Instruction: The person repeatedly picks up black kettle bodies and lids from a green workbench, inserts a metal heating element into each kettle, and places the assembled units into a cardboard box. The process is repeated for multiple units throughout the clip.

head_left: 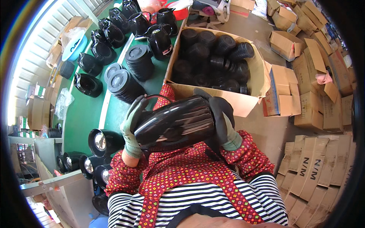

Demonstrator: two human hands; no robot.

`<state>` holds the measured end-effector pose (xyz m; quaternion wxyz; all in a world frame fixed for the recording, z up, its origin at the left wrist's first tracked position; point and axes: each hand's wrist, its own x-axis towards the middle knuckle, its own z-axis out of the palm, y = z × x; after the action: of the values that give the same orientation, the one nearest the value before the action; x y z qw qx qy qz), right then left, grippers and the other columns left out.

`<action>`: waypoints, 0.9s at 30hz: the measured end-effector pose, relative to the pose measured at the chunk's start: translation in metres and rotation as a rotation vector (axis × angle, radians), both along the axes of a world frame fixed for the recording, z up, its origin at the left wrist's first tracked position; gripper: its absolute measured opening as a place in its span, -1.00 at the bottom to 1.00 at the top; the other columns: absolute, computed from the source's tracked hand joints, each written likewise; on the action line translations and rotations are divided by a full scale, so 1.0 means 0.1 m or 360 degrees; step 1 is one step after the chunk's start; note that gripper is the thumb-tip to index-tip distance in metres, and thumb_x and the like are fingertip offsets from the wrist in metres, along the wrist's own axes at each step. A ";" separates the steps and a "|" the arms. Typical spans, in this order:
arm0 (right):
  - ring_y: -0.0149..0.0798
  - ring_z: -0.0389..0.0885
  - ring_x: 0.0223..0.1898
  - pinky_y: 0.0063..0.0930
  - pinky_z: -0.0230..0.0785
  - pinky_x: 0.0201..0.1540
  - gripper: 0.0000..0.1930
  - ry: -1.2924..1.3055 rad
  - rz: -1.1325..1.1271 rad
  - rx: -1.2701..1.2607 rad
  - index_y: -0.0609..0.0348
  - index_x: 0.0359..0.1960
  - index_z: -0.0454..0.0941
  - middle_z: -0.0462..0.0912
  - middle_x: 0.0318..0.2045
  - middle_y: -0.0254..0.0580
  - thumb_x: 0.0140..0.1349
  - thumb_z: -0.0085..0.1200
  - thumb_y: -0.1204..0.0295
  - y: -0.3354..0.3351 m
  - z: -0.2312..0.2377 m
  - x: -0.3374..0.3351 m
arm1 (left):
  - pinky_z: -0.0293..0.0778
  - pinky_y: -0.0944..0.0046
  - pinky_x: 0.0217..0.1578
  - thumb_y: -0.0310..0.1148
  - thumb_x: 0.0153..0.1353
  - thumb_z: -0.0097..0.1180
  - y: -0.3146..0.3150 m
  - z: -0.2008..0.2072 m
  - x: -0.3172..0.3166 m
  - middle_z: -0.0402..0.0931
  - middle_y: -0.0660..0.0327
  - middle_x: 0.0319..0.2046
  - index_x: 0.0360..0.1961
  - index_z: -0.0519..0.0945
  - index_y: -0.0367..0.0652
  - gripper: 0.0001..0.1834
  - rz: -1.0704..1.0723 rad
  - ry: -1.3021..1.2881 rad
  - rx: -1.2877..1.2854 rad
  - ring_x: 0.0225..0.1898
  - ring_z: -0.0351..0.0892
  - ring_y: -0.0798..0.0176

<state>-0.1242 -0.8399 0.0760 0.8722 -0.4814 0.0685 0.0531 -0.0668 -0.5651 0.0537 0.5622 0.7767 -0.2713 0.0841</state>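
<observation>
A large glossy black jug body (176, 123) lies sideways in front of me, above my lap, held between both hands. My left hand (134, 127), in a grey-green glove with dark fingers, is closed round its left end. At the other end my right hand (223, 123), gloved alike, grips it; part of those fingers is hidden by the jug. A thin dark curved strip shows above the jug by my left fingertips; I cannot tell what it belongs to. Just beyond my left hand stand stacks of round black plastic discs (123, 81) on the green table (114, 110).
Several black jugs with handles (102, 51) stand on the table's far left. Black jugs with silvery insides (99, 142) lie at the lower left. Beyond my hands, an open carton (258, 76) holds black cylindrical parts. Cardboard boxes (310, 110) are stacked along the right.
</observation>
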 end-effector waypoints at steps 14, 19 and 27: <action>0.42 0.28 0.43 0.31 0.15 0.46 -0.16 -0.2035 0.0319 -0.1460 -0.09 0.34 0.61 0.26 0.47 0.33 0.01 0.46 -0.17 -0.29 0.30 0.22 | 0.57 0.04 0.29 -0.26 0.30 0.41 -0.31 -1.07 -0.24 0.66 0.05 0.15 0.27 0.54 -0.36 -0.39 -0.0901 0.1704 -0.1232 0.10 0.68 0.17; 0.01 0.38 0.43 -0.05 0.25 0.46 -0.34 -0.1166 -0.0273 -0.0435 0.22 0.42 0.37 0.36 0.42 0.17 0.47 0.12 0.02 0.04 -0.32 0.15 | 0.60 0.04 0.25 -0.18 0.29 0.42 0.20 -1.05 0.24 0.74 0.09 0.04 0.16 0.63 -0.39 -0.44 -0.0388 0.1239 -0.1137 -0.02 0.74 0.20; -0.06 0.39 0.45 -0.13 0.22 0.53 -0.37 -0.0633 -0.0331 -0.0409 0.26 0.50 0.22 0.36 0.44 0.05 0.50 0.11 0.29 0.24 -1.31 0.04 | 0.61 0.11 0.09 -0.42 0.01 0.45 0.03 0.64 0.22 0.74 0.02 -0.08 -0.06 0.77 -0.17 -0.60 0.0218 0.0026 0.1000 -0.02 0.77 -0.05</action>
<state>-0.1203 -0.8155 -0.0546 0.8009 -0.5797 -0.0492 -0.1417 -0.0448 -0.5617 0.1177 0.2902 0.9294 -0.2265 0.0275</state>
